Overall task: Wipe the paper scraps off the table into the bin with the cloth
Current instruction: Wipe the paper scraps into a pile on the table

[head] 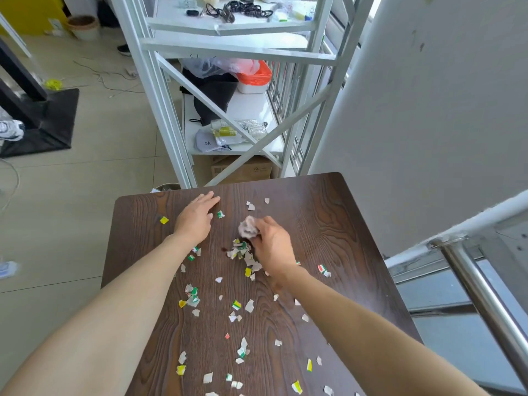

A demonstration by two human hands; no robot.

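one dark wood table (328, 224); paper scraps (241, 251), several dozen, too many to count exactly, white with green, yellow and red print, no writing legible. one cloth (247, 227), bunched, gripped in the right hand (273, 247) above a scrap cluster. left hand (197, 217) open, flat on the table. one bin (168, 186), rim showing past the far edge.

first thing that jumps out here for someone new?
The paper scraps strewn down the middle of the dark wooden table. At their far end the right hand has a crumpled cloth in its grip above a small pile, with the left hand flat on the table beside it.
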